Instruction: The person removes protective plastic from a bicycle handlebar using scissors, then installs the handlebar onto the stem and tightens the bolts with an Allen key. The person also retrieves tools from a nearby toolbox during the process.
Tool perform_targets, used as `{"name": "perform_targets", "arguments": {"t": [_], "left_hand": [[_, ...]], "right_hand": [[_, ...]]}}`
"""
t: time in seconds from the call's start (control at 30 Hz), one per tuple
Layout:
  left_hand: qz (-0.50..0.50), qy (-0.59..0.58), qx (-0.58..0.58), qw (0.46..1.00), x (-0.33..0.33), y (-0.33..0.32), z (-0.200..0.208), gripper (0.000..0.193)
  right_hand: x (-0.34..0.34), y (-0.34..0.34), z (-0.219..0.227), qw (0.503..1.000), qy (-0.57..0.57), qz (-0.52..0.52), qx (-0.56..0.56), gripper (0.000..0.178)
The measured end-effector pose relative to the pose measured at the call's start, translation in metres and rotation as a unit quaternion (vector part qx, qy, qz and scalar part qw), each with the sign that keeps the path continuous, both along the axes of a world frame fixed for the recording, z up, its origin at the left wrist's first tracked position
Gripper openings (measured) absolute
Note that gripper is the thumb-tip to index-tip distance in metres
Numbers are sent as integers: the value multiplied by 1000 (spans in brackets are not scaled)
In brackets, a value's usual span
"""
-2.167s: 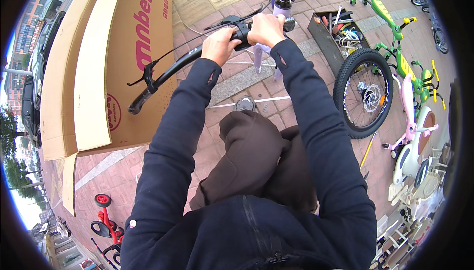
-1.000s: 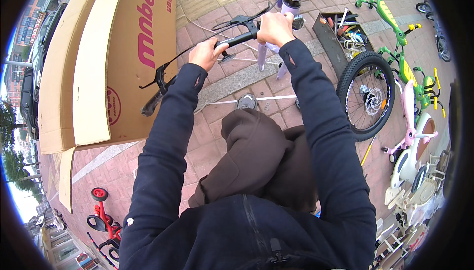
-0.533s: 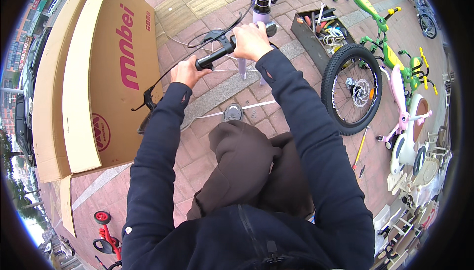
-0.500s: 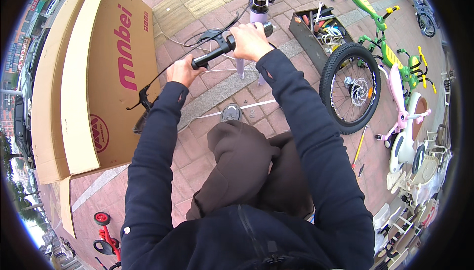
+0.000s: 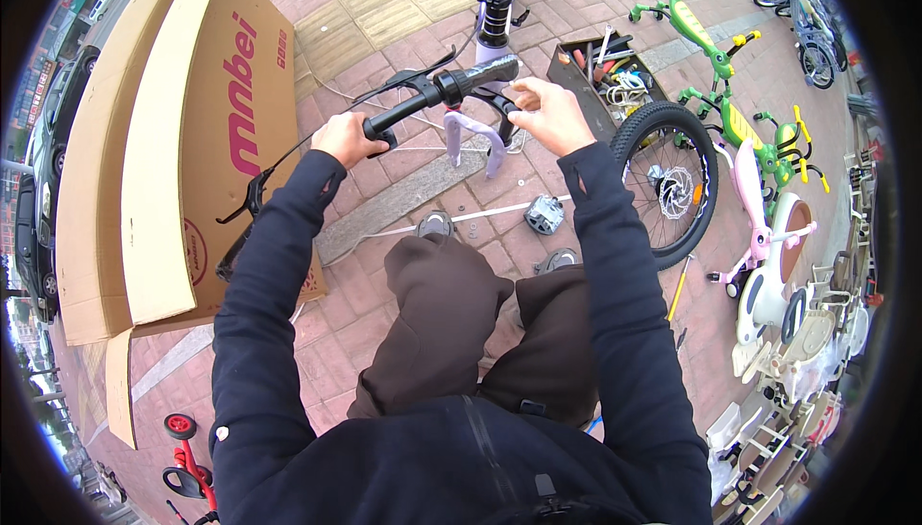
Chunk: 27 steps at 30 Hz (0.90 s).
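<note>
My left hand (image 5: 348, 141) is wrapped round the near-left end of a black bicycle handlebar (image 5: 413, 105). Clear wrap covers the bar's far-right end. To the right of the bar, my right hand (image 5: 555, 117) has its fingers curled together at the tip of a black lever (image 5: 497, 102) below that end. The handlebar belongs to a bicycle with a pale purple frame (image 5: 492, 49) and fork (image 5: 453, 131), standing in front of me. Another black brake lever (image 5: 252, 196) hangs on a cable near the carton.
A large cardboard carton (image 5: 226, 122) stands at left. At right are a toolbox (image 5: 573, 66), a loose wheel (image 5: 626, 155), a yellow-handled tool (image 5: 679, 290) and several children's ride-ons (image 5: 735, 126). A silver-grey boxy part (image 5: 545, 215) lies near my feet.
My right hand has come off the handlebar and moved right and down to the lever. My left hand keeps its hold. The silver-grey part on the paving has come into sight.
</note>
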<state>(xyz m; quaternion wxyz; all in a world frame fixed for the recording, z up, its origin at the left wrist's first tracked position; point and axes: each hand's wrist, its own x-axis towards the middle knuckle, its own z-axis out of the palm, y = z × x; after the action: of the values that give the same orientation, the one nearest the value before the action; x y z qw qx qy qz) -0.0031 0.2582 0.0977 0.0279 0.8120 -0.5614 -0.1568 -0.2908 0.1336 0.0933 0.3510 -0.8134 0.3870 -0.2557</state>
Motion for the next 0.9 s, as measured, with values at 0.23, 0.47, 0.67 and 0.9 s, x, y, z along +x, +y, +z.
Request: {"name": "perform_targets", "arguments": {"t": [0.23, 0.47, 0.67, 0.9], "left_hand": [[-15, 259, 132, 957, 40, -1, 13, 26], [-88, 405, 2, 910, 44, 36, 13, 26], [-21, 591, -254, 766, 65, 48, 29, 43], [-130, 794, -272, 529, 81, 38, 1, 50]], "right_hand": [[-8, 13, 7, 996, -68, -53, 18, 36], [-28, -10, 19, 817, -492, -77, 290, 29], [-31, -8, 10, 842, -415, -127, 322, 19], [-30, -7, -1, 870, -345, -141, 321, 17]]}}
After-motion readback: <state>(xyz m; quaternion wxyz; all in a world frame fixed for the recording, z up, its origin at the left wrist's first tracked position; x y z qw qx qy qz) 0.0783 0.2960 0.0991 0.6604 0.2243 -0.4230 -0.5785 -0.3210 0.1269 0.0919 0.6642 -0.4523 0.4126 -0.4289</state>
